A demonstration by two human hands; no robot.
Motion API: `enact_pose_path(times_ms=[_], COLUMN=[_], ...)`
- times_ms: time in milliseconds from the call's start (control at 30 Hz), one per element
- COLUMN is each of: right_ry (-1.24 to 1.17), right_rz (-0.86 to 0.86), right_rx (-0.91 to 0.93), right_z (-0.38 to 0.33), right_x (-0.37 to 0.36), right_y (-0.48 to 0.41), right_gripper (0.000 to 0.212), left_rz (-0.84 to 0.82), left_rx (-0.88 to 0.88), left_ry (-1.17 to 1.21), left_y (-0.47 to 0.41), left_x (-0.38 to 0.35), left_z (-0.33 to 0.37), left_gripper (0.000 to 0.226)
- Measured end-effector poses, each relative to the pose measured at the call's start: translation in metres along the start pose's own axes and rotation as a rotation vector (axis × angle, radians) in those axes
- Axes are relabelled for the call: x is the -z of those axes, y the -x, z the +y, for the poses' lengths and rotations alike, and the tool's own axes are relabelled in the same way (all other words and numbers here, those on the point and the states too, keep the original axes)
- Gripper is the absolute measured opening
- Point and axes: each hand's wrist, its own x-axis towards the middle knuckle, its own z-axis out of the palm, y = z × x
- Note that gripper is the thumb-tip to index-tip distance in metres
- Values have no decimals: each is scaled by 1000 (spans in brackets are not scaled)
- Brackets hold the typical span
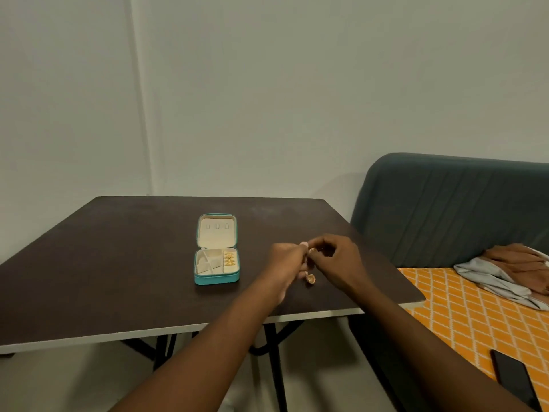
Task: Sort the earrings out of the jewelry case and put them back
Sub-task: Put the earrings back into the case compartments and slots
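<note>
Left hand and right hand pinch round gold earrings beside open teal case.

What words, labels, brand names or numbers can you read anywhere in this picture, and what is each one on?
None: no text can be read in this view.
Teal jewelry case: no logo or label shows on its shell or cream lining.
Black phone: screen dark, nothing on it.
Orange cloth: white lattice pattern only, no writing.
Gold earring: too small to show any stamp.
</note>
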Motion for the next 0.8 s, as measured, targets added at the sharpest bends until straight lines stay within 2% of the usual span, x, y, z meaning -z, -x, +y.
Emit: enact_pose_path(times_ms=[100,333,400,500,633,800], right_ry=[-17,-95,-114,-175,-244,-213], right_rz=[-4,-90,-153,-230,-245,-287], right_rx=[86,273,280,238,153,48], right_z=[-19,-58,-67,-77,-88,-87], right_x=[-11,-56,-73,-95,-122,-151], right_y=[2,-2,-4,-11,-24,-37], right_gripper=[10,13,14,15,16,12], left_rz=[38,108,120,133,200,286], left_rx=[115,206,223,221,171,132], left_ry=[198,313,354,293,119,-109], left_y=[6,8,9,6,-4,-22], left_x=[22,94,118,149,178,200], left_z=[10,15,16,20,28,16], left_gripper=[21,10,14,14,11,11])
